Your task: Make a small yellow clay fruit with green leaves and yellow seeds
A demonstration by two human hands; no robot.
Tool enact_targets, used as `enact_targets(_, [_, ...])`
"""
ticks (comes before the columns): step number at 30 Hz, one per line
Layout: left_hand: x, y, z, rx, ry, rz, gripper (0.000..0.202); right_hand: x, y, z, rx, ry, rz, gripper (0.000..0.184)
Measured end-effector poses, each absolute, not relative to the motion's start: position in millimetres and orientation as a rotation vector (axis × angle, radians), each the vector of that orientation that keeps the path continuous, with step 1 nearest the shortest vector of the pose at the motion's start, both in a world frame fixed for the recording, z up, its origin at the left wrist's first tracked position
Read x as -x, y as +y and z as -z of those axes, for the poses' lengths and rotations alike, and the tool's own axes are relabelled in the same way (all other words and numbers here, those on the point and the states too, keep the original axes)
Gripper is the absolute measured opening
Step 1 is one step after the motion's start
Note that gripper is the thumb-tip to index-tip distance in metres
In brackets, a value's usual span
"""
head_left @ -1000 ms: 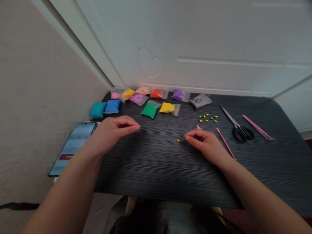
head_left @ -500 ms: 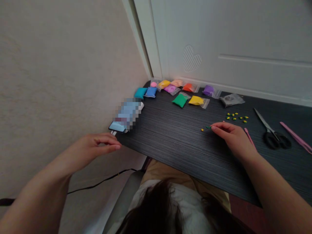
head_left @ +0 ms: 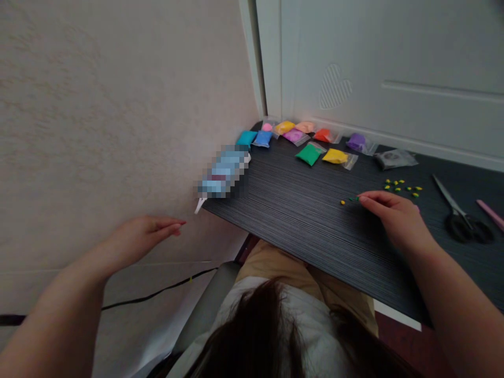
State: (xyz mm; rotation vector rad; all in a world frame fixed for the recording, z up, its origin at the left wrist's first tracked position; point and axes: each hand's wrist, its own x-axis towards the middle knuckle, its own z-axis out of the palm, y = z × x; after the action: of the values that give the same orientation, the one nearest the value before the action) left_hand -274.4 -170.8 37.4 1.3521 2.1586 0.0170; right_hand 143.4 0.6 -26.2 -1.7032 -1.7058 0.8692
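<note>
The left hand (head_left: 147, 236) is out past the left end of the bench (head_left: 291, 210), below the phone (head_left: 224, 170) in this view and clear of it, with thumb and fingertips drawn together; whether they have hold of anything tiny cannot be told. The right hand (head_left: 397, 218) rests low over the bench, thumb and forefinger nearly meeting at some small green bits (head_left: 352, 199); these are too small to tell whether one is gripped or only touched. Just left of the green bits lies a single yellow bit (head_left: 342, 202). Beyond the right hand is a loose cluster of small yellow-and-green pieces (head_left: 415, 195), with scissors (head_left: 457, 211) to their right, pointing away from the person. A green packet (head_left: 308, 154) and a yellow packet (head_left: 334, 156) lie side by side farther back, in front of a purple packet (head_left: 356, 142) and other coloured packets (head_left: 285, 127) along the rear edge. A grey packet (head_left: 394, 159) lies behind the cluster.
</note>
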Motion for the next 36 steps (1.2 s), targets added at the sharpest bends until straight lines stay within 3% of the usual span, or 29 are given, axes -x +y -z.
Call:
enact_targets(5, [268.4, -169.3, -42.1, -1.36, 2.21, 0.033, 0.053, -142.7, -0.7, 25.9, 1.722, -1.692, -0.854, 0.027])
enact_targets(13, [262.2, -171.8, -41.8, -1.453, 2.233, -0.13, 0.037, -141.6, -4.6, 18.8, 1.734, -1.729, -0.882, 0.026])
enact_targets(22, [261.2, -166.3, -48.1, -1.366, 2.318, -0.163, 0.037, -140.8, -4.5, 14.3, 1.709, -1.729, -0.931, 0.023])
enact_targets(26, [269.3, -154.3, -39.1, -1.372, 2.279, -0.61, 0.023, -142.6, -2.2, 18.5, 1.673, -1.712, -0.965, 0.021])
enact_targets(28, [272.8, -140.5, -32.1, -1.306, 2.182, -0.972, 0.027, -144.3, -0.3, 22.5, 1.633, -1.695, -1.004, 0.02])
enact_targets(31, [267.6, -108.2, -24.8, -1.151, 1.977, -1.557, 0.015, -147.0, 3.3, 29.5, 1.545, -1.662, -1.092, 0.022])
enact_targets(33, [252.9, -80.4, -24.8, -1.122, 1.718, -1.891, 0.037, -148.3, 5.7, 33.9, 1.509, -1.652, -1.128, 0.025])
enact_targets(34, [242.0, -65.3, -26.3, -1.099, 1.57, -2.026, 0.038, -148.8, 6.9, 35.7, 1.503, -1.653, -1.133, 0.026])
enact_targets(36, [214.4, -33.7, -31.3, -0.999, 1.313, -2.081, 0.02, -149.2, 8.8, 38.5, 1.479, -1.65, -1.144, 0.027])
